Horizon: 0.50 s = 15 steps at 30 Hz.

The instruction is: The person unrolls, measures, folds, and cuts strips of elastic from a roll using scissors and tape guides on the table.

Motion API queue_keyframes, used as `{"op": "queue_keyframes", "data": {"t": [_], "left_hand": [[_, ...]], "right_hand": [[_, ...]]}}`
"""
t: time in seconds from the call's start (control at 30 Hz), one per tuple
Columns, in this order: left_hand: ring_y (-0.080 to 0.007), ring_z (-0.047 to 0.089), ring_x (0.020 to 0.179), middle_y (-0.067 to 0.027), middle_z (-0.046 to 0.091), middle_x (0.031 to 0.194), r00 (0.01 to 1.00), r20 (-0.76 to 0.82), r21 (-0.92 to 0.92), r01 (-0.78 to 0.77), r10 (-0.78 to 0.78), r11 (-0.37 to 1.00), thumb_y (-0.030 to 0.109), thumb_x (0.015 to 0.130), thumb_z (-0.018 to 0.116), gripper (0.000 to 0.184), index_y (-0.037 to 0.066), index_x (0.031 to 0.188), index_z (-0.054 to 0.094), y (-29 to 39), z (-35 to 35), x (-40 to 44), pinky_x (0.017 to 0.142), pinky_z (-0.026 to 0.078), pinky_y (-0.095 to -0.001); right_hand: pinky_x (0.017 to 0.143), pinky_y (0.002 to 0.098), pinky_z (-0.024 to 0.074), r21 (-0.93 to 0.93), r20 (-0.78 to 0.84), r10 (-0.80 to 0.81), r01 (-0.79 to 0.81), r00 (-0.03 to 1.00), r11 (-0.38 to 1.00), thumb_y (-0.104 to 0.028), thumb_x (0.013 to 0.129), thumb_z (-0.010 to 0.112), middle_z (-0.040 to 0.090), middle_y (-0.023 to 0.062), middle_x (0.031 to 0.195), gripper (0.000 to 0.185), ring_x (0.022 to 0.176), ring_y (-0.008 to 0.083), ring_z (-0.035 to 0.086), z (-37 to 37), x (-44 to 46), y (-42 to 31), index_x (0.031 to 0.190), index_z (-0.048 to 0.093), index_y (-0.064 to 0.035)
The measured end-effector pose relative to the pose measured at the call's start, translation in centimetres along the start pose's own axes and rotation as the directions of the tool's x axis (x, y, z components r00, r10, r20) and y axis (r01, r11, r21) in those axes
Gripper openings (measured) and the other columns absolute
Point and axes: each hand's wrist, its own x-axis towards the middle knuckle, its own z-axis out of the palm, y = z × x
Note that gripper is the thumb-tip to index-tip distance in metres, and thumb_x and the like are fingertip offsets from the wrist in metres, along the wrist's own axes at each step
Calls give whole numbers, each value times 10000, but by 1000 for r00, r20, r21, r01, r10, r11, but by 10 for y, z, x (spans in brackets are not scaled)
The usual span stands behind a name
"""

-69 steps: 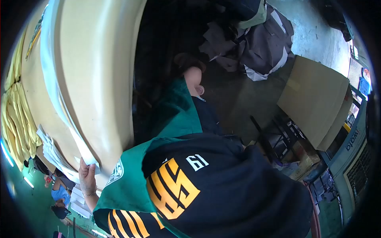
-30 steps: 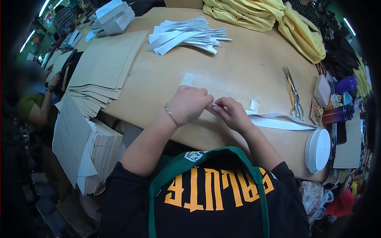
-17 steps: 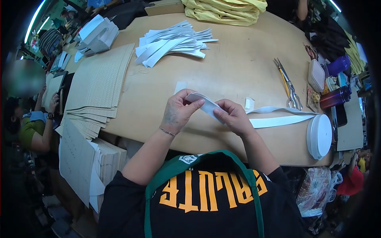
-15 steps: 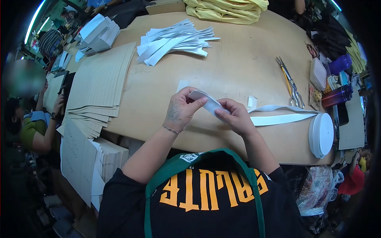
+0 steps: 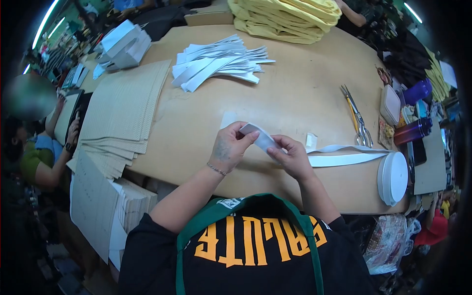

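A short white strip [image 5: 262, 138] is held between my two hands above the table's near edge. My left hand [image 5: 232, 146] pinches its upper left end, thumb on top. At its lower right end, my right hand [image 5: 291, 156] grips it between thumb and fingers. A pale flat piece [image 5: 229, 118] lies on the table just behind my left hand. To the right of my right hand, white tape [image 5: 344, 159] runs from a white roll [image 5: 392, 178]. A small white piece [image 5: 311, 141] lies just above the tape.
The wooden table [image 5: 295, 83] bears a pile of white strips [image 5: 216, 64], folded yellow cloth [image 5: 290, 19], scissors [image 5: 363, 118] and patterned sheets [image 5: 123, 103]. A paper stack [image 5: 135, 201] stands at the near left. Bottles [image 5: 413, 132] stand at the right. A co-worker [image 5: 44, 162] is at the left.
Earlier the view pointed away from the tabletop; now it looks down on it. My hands have since drawn slightly apart, showing the white strip between them. It remains held by both hands.
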Motion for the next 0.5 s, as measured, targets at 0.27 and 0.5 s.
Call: {"op": "queue_keyframes", "data": {"t": [0.27, 0.5], "left_hand": [[-66, 536, 742, -28, 609, 839, 985, 126, 338, -152, 115, 929, 56, 848, 617, 148, -15, 976, 599, 19, -19, -10, 687, 449, -208], [-98, 567, 749, -42, 613, 853, 998, -44, 26, 39, -37, 999, 90, 850, 628, 140, -3, 949, 596, -1, -38, -3, 696, 476, -221]], "right_hand": [[691, 362, 494, -291, 57, -338, 340, 939, 894, -174, 813, 642, 634, 154, 844, 222, 791, 301, 621, -1, 3, -3, 982, 611, -33], [668, 409, 473, -553, 127, -161, 205, 979, 808, -333, 782, 659, 618, 158, 744, 301, 741, 332, 605, -51, -17, -13, 906, 612, -62]]}}
